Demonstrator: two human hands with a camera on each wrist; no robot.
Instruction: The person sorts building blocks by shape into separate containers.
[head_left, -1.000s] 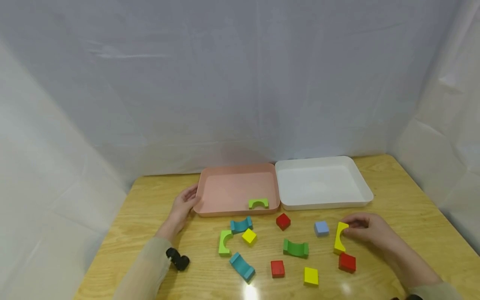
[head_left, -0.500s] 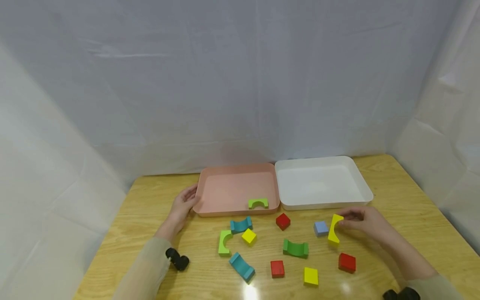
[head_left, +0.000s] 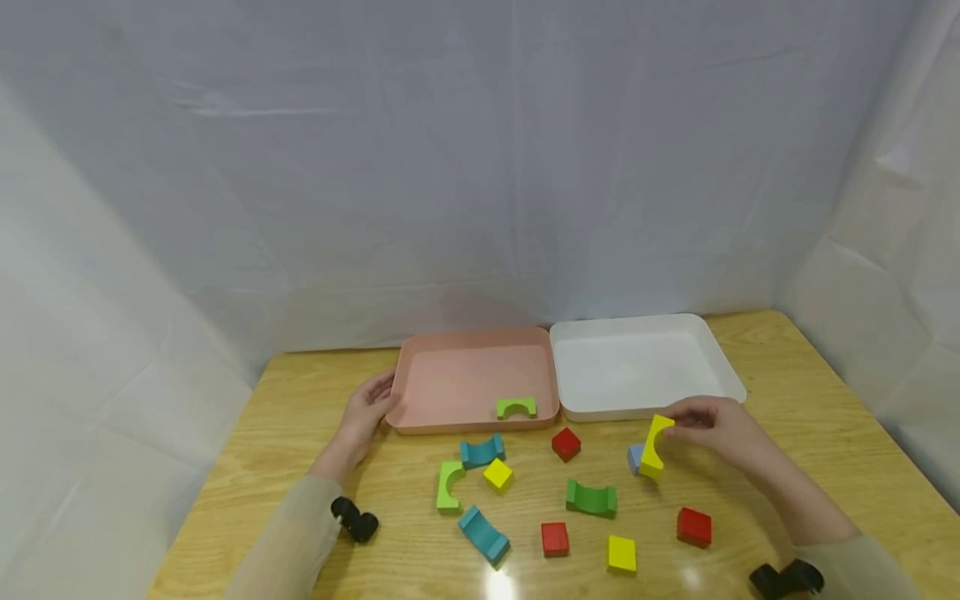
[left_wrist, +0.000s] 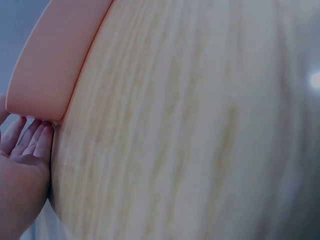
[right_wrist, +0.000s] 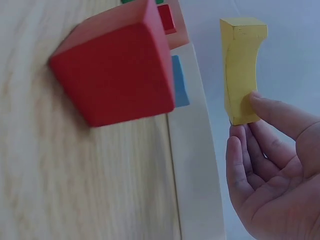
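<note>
A right hand (head_left: 716, 429) pinches a yellow arch block (head_left: 649, 447) near one end, tilted above the worktop (head_left: 765, 354) and partly hiding a light-blue cube (head_left: 634, 458); the left hand (head_left: 363, 413) rests relaxed against a pink tray (head_left: 457, 375), exact contact unclear. Rigid, probably light, the block's thick end suits the grip.

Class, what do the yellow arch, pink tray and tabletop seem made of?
Yellow arch: perhaps painted wood or plastic, satin; opaque colour, crisp edges.
Pink tray: likely plastic, smooth; rounded corners, even colour.
Tabletop: wood or wood-look laminate, glossy; grain and glare.
</note>
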